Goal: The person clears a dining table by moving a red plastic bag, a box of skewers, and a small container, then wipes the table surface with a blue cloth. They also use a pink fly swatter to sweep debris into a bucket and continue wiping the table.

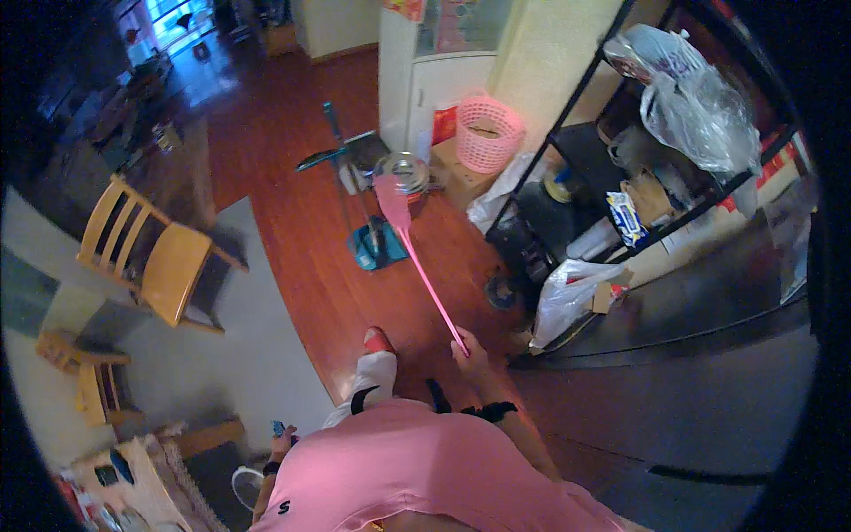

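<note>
My right hand [471,354] is closed around the thin handle of a pink plastic fly swatter [425,276], whose flat head points away from me, over the floor. Beyond it a teal dustpan [377,245] and a broom [332,156] with long handles stand on the red-brown wooden floor, beside a round, shiny lidded pot [402,174]. My left hand [282,442] is low at my left side, its fingers around a small blue patterned object that I cannot identify.
Black metal shelving [555,143] with plastic bags and boxes stands at the right. A pink basket [490,136] sits on a cardboard box [459,166]. Wooden chairs [176,266] are at the left, with a cloth-covered table [156,475] at lower left. A white plastic bag [565,299] leans by the shelving.
</note>
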Demonstrator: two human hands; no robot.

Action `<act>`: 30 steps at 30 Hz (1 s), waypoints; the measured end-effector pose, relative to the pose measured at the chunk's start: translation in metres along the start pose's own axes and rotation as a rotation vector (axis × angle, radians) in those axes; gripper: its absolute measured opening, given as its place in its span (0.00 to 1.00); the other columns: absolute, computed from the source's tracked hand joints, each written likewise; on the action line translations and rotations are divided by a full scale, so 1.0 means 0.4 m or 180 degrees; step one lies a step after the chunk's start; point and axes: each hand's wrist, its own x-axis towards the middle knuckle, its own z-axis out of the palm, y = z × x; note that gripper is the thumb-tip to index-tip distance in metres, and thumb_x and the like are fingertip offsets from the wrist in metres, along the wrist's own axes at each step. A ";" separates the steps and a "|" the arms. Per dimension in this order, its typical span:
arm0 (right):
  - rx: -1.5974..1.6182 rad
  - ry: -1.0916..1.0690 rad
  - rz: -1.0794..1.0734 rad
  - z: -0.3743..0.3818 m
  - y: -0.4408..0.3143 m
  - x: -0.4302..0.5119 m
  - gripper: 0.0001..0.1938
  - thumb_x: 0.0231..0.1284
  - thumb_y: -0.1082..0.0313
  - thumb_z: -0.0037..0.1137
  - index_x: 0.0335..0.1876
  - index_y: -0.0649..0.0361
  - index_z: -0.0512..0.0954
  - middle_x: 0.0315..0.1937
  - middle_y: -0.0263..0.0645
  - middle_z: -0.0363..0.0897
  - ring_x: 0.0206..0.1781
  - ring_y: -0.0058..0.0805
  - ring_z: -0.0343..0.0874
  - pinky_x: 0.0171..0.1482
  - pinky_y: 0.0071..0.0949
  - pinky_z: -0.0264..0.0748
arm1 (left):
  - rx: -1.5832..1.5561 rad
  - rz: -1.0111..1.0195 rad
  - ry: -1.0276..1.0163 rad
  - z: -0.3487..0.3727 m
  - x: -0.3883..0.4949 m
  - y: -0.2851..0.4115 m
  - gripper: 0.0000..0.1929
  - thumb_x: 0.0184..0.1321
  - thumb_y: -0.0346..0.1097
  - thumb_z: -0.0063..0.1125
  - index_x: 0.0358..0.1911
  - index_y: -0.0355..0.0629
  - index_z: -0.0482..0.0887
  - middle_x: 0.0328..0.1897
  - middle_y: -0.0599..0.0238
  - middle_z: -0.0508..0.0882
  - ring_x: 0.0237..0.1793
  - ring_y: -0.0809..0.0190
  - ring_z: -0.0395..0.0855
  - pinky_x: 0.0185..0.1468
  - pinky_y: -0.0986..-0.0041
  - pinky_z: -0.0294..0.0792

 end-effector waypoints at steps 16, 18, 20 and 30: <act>0.1449 0.0881 0.0966 -0.287 -0.016 0.760 0.14 0.65 0.53 0.45 0.36 0.57 0.74 0.20 0.30 0.72 0.15 0.18 0.62 0.18 0.21 0.58 | -0.0526 0.0566 -0.0743 0.420 0.196 0.720 0.15 0.59 0.43 0.58 0.42 0.39 0.82 0.22 0.65 0.78 0.20 0.66 0.77 0.24 0.71 0.73; 0.1616 0.0783 0.0911 -0.313 -0.018 0.897 0.15 0.64 0.53 0.45 0.31 0.58 0.74 0.20 0.31 0.72 0.12 0.19 0.59 0.15 0.22 0.56 | -0.0657 0.0526 -0.0450 0.439 0.154 0.777 0.15 0.59 0.43 0.58 0.42 0.39 0.82 0.21 0.67 0.76 0.19 0.66 0.77 0.24 0.72 0.73; 0.1432 0.0496 0.1021 -0.353 -0.004 1.044 0.14 0.64 0.52 0.46 0.37 0.55 0.74 0.22 0.30 0.74 0.17 0.18 0.64 0.20 0.21 0.60 | -0.0805 0.0535 -0.0447 0.439 0.112 0.798 0.14 0.58 0.44 0.60 0.39 0.40 0.81 0.20 0.68 0.76 0.19 0.67 0.76 0.24 0.72 0.73; 0.1175 -0.0269 0.1125 -0.206 0.018 1.681 0.19 0.65 0.49 0.47 0.54 0.51 0.73 0.43 0.33 0.78 0.30 0.18 0.69 0.29 0.19 0.65 | -0.1410 -0.0030 0.0928 0.509 -0.077 0.779 0.20 0.53 0.52 0.64 0.31 0.39 0.76 0.27 0.64 0.77 0.26 0.65 0.77 0.31 0.71 0.77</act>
